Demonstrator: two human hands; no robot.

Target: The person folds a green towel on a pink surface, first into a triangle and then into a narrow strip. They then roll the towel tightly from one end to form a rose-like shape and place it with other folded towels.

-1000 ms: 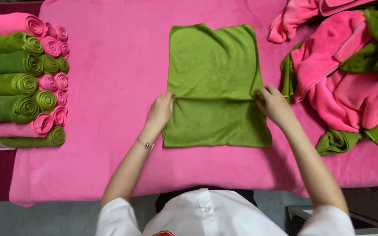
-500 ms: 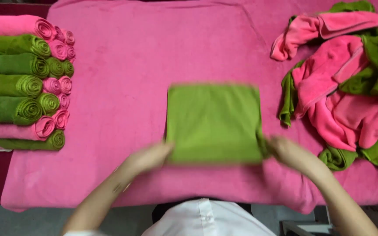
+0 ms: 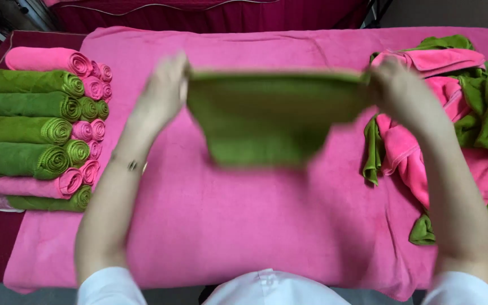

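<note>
Pink cloth point(image 3: 210, 226) covers the whole table, and it gives a soft, flat bed for the work. On its far left lies a stack of rolled towels point(image 3: 35, 130), green and pink, their spiral ends turned toward the middle; on the right sprawls a loose heap of towels point(image 3: 458, 124) in the same two colours, not folded. Between them, lifted clear of the cloth, is the folded green towel point(image 3: 272, 118), held up by its top edge so that the rest hangs and sags toward the person. It is blurred, so its layers cannot be counted. To do this well, I judge that both top corners should be kept level and pulled gently apart, so the folded layers stay square and do not slip, and the towel should be kept over the bare middle of the cloth, away from the heap. Both forearms reach forward and rise from the near edge. The left hand point(image 3: 162, 96) is clamped on the towel's left top corner, fingers curled over the edge; a thin bracelet point(image 3: 134, 165) sits on that wrist. The right hand point(image 3: 402, 93) pinches the right top corner likewise, just beside the heap.
</note>
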